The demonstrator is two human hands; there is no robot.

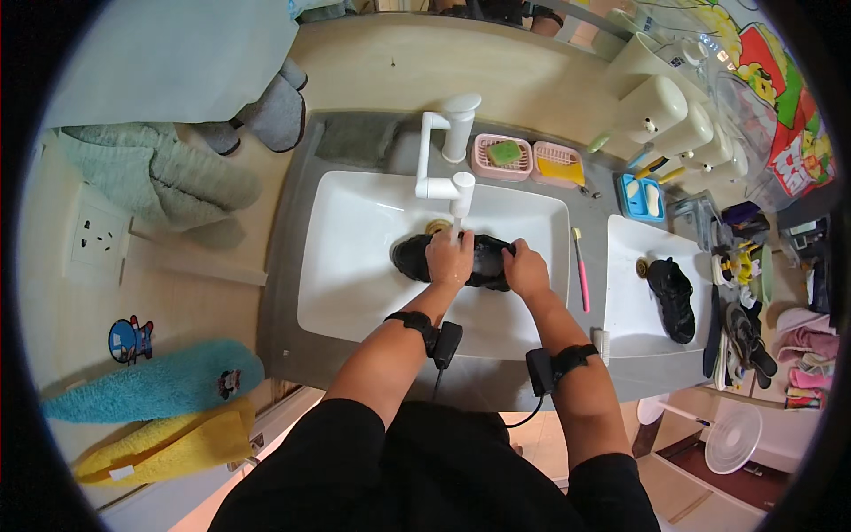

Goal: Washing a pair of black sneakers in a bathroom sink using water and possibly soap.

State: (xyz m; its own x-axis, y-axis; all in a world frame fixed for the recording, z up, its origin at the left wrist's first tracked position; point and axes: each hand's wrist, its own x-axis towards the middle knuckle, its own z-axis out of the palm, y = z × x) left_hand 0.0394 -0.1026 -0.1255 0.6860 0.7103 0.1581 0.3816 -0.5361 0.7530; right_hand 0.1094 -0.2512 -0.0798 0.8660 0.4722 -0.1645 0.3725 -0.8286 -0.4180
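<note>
A wet black shoe lies sideways in the white sink basin, below the white faucet. Water runs from the spout onto the shoe and my left hand. That hand grips the shoe around its middle, its fingertips partly hidden by the stream. My right hand grips the shoe's right end, with the fingers curled over the edge. Just behind the shoe, a brass-coloured drain is partly covered.
A pink-handled brush lies right of the basin. Pink soap dishes stand behind it. A second basin holds another black shoe. A white brush or comb lies near my right forearm. Towels hang at left.
</note>
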